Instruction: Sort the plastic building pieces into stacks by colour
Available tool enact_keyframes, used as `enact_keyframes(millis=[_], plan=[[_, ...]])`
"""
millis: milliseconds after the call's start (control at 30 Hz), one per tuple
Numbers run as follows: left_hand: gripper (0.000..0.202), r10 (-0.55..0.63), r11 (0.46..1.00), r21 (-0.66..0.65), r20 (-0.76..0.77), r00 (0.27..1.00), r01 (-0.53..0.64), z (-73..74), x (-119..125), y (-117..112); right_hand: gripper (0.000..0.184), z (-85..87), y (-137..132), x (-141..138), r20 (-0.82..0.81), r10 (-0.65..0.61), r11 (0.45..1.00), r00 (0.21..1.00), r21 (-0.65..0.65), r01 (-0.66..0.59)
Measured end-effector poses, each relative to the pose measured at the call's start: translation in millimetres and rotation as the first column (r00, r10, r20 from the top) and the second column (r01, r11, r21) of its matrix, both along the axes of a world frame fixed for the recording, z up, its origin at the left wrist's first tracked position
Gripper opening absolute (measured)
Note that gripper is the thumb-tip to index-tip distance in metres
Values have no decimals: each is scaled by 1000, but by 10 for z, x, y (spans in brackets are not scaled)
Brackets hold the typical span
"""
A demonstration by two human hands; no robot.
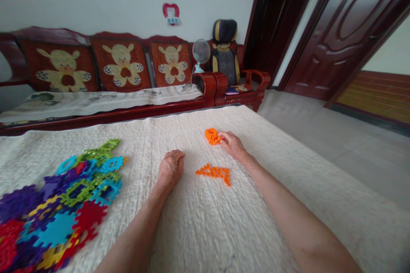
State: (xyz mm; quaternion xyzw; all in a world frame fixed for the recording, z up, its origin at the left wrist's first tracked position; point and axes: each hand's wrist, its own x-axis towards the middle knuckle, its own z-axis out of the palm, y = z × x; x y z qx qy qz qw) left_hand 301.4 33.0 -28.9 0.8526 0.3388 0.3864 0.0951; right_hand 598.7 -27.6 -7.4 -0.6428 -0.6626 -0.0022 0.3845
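In the head view, two orange bits lie apart from the rest on the cloth [205, 230]: an orange triangle [215, 172] flat between the forearms, and an orange piece [212, 136] further off, its edge pinched by the right hand [233, 145]. The left hand [171, 168] rests curled shut on the cloth, nothing showing in it, while the pile [64, 204] of mixed colours sits well to the left, no hand on it.

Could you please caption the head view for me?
Right hand touches the farther orange piece; left hand rests closed on cloth.
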Motion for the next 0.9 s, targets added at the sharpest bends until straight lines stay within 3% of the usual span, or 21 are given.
enact_keyframes(millis=[367, 633, 767, 900], plan=[[29, 4, 1000, -6, 0, 1000, -4, -4, 7, 3, 31, 13, 8, -86, 83, -97, 995, 992, 43, 94], [29, 7, 1000, -20, -17, 1000, -7, 21, 5, -9, 20, 10, 37, -95, 129, -125, 992, 984, 32, 122], [28, 10, 1000, -10, -8, 1000, -10, 6, 10, -3, 14, 11, 14, -100, 108, -222, 974, 969, 57, 217], [28, 10, 1000, -1, 3, 1000, -10, -15, 12, 9, 9, -15, -3, -77, 83, -334, 942, 939, -11, 336]])
